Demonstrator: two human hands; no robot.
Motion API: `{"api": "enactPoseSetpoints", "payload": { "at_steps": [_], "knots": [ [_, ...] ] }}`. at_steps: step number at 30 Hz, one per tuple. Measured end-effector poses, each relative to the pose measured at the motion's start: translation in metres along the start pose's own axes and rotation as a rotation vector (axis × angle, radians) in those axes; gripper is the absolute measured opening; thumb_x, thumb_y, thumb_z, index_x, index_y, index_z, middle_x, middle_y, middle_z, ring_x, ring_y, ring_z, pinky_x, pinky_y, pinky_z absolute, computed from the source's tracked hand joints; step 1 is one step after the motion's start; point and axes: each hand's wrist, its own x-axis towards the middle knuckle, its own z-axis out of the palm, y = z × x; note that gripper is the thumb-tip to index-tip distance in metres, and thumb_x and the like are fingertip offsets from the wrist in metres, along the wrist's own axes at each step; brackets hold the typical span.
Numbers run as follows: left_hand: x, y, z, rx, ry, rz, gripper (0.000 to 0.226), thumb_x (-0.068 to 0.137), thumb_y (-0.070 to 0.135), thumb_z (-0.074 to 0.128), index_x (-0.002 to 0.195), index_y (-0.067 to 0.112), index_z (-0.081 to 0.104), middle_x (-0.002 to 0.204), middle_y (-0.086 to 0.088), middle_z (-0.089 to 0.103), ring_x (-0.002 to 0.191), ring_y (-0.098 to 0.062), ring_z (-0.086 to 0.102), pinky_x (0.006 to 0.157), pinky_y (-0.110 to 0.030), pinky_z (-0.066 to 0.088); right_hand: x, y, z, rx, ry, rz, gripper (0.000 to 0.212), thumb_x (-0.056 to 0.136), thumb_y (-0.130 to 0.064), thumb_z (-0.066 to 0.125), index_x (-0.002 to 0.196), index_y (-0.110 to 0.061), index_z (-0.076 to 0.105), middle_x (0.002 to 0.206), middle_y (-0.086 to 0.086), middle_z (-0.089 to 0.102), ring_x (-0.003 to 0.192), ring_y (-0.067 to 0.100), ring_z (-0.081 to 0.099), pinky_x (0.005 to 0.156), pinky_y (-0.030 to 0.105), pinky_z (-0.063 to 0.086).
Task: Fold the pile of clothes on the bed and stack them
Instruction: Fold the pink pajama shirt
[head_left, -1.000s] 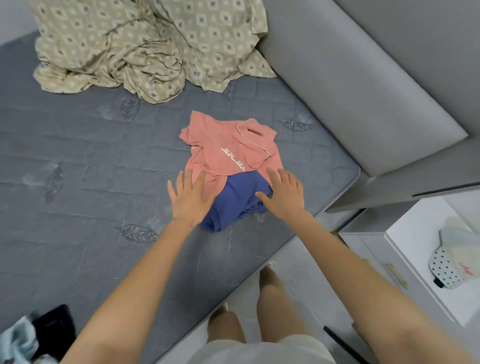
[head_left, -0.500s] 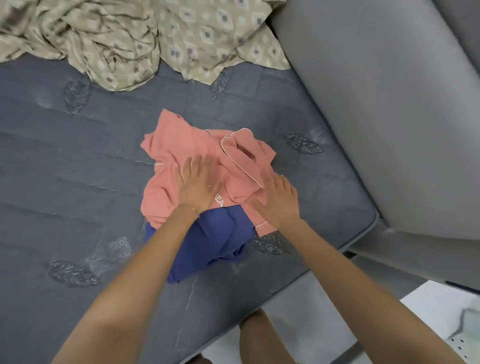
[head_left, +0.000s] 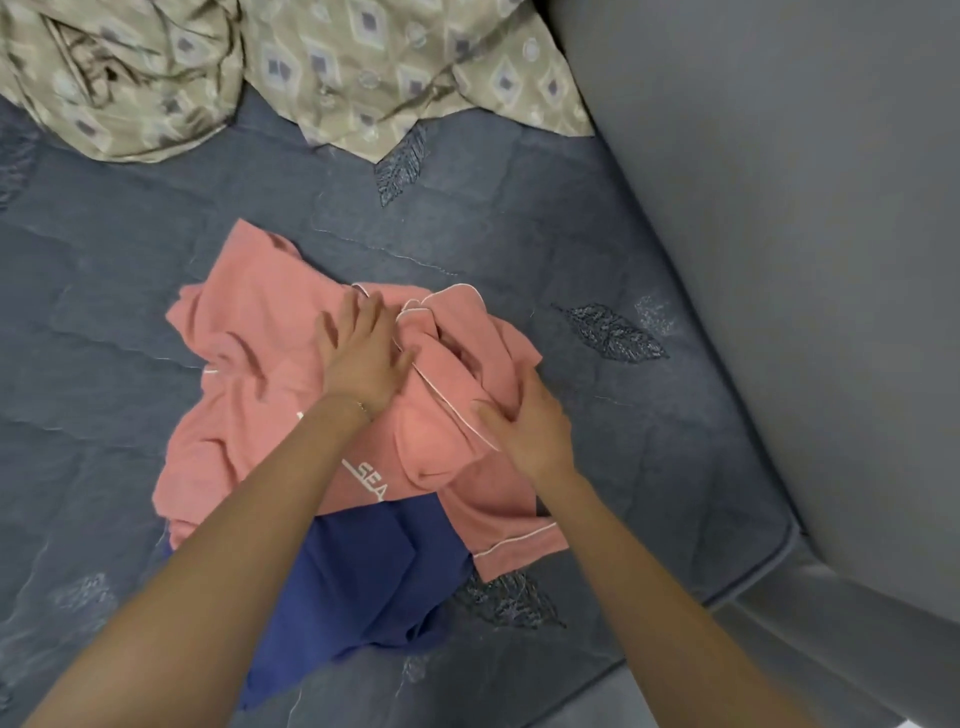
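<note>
Left hand (head_left: 363, 353): is pressing flat on the pink top (head_left: 260, 364) near its middle, with fingers straight and spread, gripping nothing.
Right hand (head_left: 532, 423): is resting on the right part of the pink top, with the thumb stretching out to the left. The fingertips are sinking into a fold, so I cannot tell whether they are pinching the cloth.
Pink top: is lying crumpled in the middle of the bed (head_left: 104, 312). White piping is running along its edges, and the white letters "SEA" are showing between the two forearms.
Blue garment (head_left: 374, 587): is lying under the near edge of the pink top and sticking out toward the near side. The left forearm is crossing over part of it.
Bed: is carrying both garments on a grey-blue quilted cover stitched with leaf shapes.
Sheet (head_left: 363, 67): beige with a diamond print, is lying bunched along the far edge, apart from the clothes.
Panel (head_left: 779, 260): grey and padded, is running along the bed's right side.
Bracelet (head_left: 363, 409): thin, is sitting on the left wrist.
</note>
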Motion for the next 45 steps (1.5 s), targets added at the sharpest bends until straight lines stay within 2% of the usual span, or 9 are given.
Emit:
{"api": "enactPoseSetpoints", "payload": {
  "at_steps": [2,5,7,12,17,22,26,30,45],
  "knots": [
    [0.002,0.000,0.002,0.036,0.050,0.032,0.042,0.098,0.030,0.051,0.137,0.015,0.048,0.154,-0.006,0.032,0.149,-0.026,0.006,0.116,-0.055,-0.001,0.004,-0.003,0.004,0.036,0.002,-0.004,0.072,0.084,-0.047,0.071,0.139,-0.008,0.044,0.129,0.014,0.052,0.122,0.032,0.048,0.101,0.046,0.040],
    [-0.003,-0.002,-0.003,0.022,0.146,0.118,0.029,0.096,0.017,0.052,0.123,0.012,0.062,0.134,-0.007,0.054,0.143,-0.028,0.025,0.113,-0.055,0.003,-0.001,-0.009,0.002,0.194,0.069,-0.034,0.021,0.083,-0.028,0.074,0.081,-0.014,0.058,0.083,0.005,0.055,0.078,0.021,0.052,0.074,0.038,0.046],
    [-0.013,-0.002,-0.009,-0.022,0.171,0.127,0.026,0.097,0.015,0.050,0.120,0.011,0.062,0.125,-0.011,0.061,0.134,-0.029,0.040,0.116,-0.055,0.003,-0.007,-0.015,-0.003,0.265,0.101,-0.062,0.038,0.081,-0.017,0.074,0.061,-0.017,0.041,0.064,-0.002,0.043,0.063,0.016,0.040,0.062,0.034,0.037],
    [-0.051,-0.007,-0.045,-0.245,0.275,0.016,0.023,0.101,0.022,0.046,0.094,0.001,0.052,0.090,-0.024,0.061,0.089,-0.040,0.056,0.086,-0.048,0.042,-0.037,-0.043,-0.022,0.330,0.107,-0.152,0.034,0.086,-0.009,0.067,0.067,-0.015,0.038,0.064,-0.007,0.036,0.063,0.011,0.034,0.060,0.032,0.031],
    [-0.101,-0.015,-0.104,-0.412,0.375,-0.007,0.019,0.103,0.025,0.042,0.089,0.013,0.039,0.072,-0.004,0.052,0.069,-0.035,0.050,0.058,-0.037,0.025,-0.093,-0.101,-0.035,0.347,0.098,-0.161,0.012,0.092,-0.010,0.055,0.087,0.001,0.052,0.075,0.010,0.055,0.068,0.024,0.047,0.062,0.035,0.036],
    [-0.164,-0.039,-0.177,-0.443,0.522,0.006,0.016,0.103,0.021,0.043,0.090,0.014,0.039,0.077,-0.013,0.057,0.075,-0.042,0.055,0.060,-0.037,0.025,-0.173,-0.170,-0.045,0.223,0.148,-0.257,0.016,0.098,-0.009,0.047,0.083,-0.007,0.042,0.063,-0.003,0.038,0.057,-0.004,0.044,0.067,0.010,0.034],
    [-0.225,-0.077,-0.235,-0.486,0.604,0.040,0.014,0.103,0.019,0.044,0.090,0.019,0.038,0.075,0.000,0.053,0.073,-0.040,0.056,0.059,-0.037,0.027,-0.232,-0.223,-0.025,0.333,0.082,-0.276,0.012,0.096,-0.011,0.049,0.085,-0.010,0.044,0.068,-0.007,0.040,0.069,0.015,0.039,0.068,0.026,0.029],
    [-0.291,-0.132,-0.292,-0.435,0.641,0.061,0.018,0.102,0.030,0.040,0.090,0.016,0.040,0.070,-0.002,0.052,0.070,-0.042,0.055,0.060,-0.048,0.043,-0.306,-0.282,-0.006,0.459,0.107,-0.344,0.012,0.095,-0.010,0.049,0.084,-0.012,0.045,0.069,-0.010,0.042,0.063,0.004,0.040,0.064,0.026,0.028],
    [-0.510,-0.274,-0.427,-0.584,0.893,-0.092,0.017,0.102,0.023,0.047,0.086,0.018,0.044,0.057,0.007,0.050,0.056,-0.009,0.048,0.059,-0.034,0.028,-0.504,-0.458,0.059,0.561,0.060,-0.607,0.017,0.091,-0.022,0.053,0.079,-0.011,0.052,0.077,0.001,0.059,0.073,0.018,0.053,0.073,0.040,0.047]
  ]
}}
